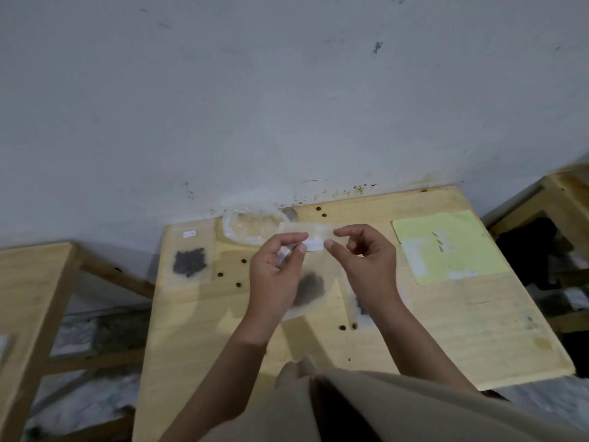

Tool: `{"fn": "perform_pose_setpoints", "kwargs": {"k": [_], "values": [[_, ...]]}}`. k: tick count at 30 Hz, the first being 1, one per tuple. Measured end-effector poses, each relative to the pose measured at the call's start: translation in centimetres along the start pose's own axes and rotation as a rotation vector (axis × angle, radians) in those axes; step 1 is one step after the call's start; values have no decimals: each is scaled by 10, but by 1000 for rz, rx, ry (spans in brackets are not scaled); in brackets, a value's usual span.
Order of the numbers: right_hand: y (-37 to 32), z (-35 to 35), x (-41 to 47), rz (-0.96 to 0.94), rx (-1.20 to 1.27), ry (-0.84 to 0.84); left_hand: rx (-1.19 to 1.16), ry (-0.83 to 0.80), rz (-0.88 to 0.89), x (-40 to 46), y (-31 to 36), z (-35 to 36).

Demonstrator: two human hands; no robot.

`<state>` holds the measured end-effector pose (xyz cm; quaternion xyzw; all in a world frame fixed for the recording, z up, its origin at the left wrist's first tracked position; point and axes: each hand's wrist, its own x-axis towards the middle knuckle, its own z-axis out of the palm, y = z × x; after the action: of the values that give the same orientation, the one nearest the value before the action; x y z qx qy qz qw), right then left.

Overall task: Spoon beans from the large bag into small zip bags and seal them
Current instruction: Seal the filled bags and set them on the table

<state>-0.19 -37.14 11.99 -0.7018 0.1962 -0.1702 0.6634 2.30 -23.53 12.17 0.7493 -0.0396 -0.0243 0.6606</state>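
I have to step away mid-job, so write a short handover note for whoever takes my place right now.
Left hand and right hand: each has a grip on the top strip of a small clear zip bag with dark beans, held over the light wooden table.
Done: one filled flat clear bag lies at far left.
Large crumpled clear plastic bag sits by the wall.
Left: finish this seal; loose beans lie scattered.
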Motion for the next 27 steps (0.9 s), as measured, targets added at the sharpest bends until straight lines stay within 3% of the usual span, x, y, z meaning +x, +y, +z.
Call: {"fn": "perform_pose_setpoints", "kwargs": {"k": [4, 8, 13, 20, 27], "values": [[4, 37, -21, -81, -124, -56, -161, 92, -113, 8, -5, -48], [15, 72, -38, -15, -62, -330, -240, 166, -146, 22, -12, -99], [35, 130, -43, 67, -85, -334, 32, 84, -168, 32, -48, -160], [69, 222, -13, 225, -209, -248, 318, 14, -418, 34, -108, -209], [101, 274, 20, 240, -539, -331, 551, 3, -336, 79, -144, -227]]}}
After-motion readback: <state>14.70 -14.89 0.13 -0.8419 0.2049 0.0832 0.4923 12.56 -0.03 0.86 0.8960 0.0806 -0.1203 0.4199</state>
